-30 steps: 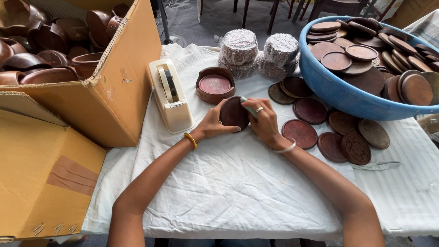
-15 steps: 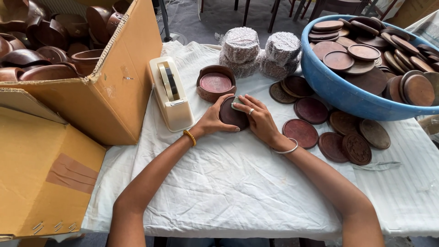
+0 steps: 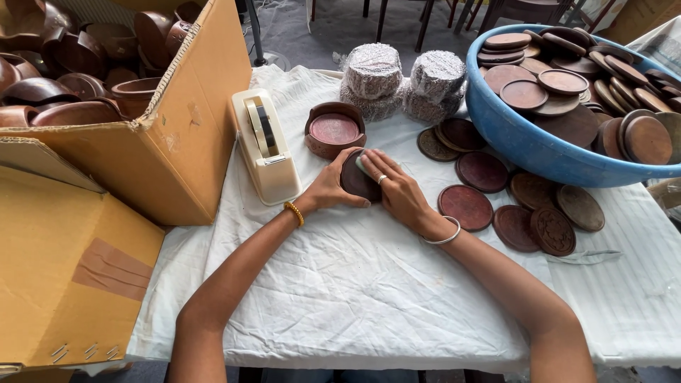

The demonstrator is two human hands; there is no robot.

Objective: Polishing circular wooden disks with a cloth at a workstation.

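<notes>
Both my hands hold one dark brown round wooden box [image 3: 355,181] low over the white cloth. My left hand [image 3: 330,188] cups its left side, a beaded bangle on that wrist. My right hand [image 3: 397,190] lies over its right side with fingers pressed on a pale strip on top, perhaps tape; a ring and a silver bangle show. A cream tape dispenser [image 3: 264,144] stands just left of my hands. A similar round wooden box with a reddish lid [image 3: 334,130] sits right behind them.
Several flat round wooden lids [image 3: 482,170] lie on the cloth at right, below a blue tub [image 3: 528,145] full of more. Two wrapped stacks [image 3: 404,81] stand at the back. An open cardboard box of wooden bowls [image 3: 177,128] fills the left; a second cardboard box [image 3: 71,269] is near left.
Both hands have lowered the round box toward the cloth, and my right fingers have slid over its top, pressing the pale strip down.
</notes>
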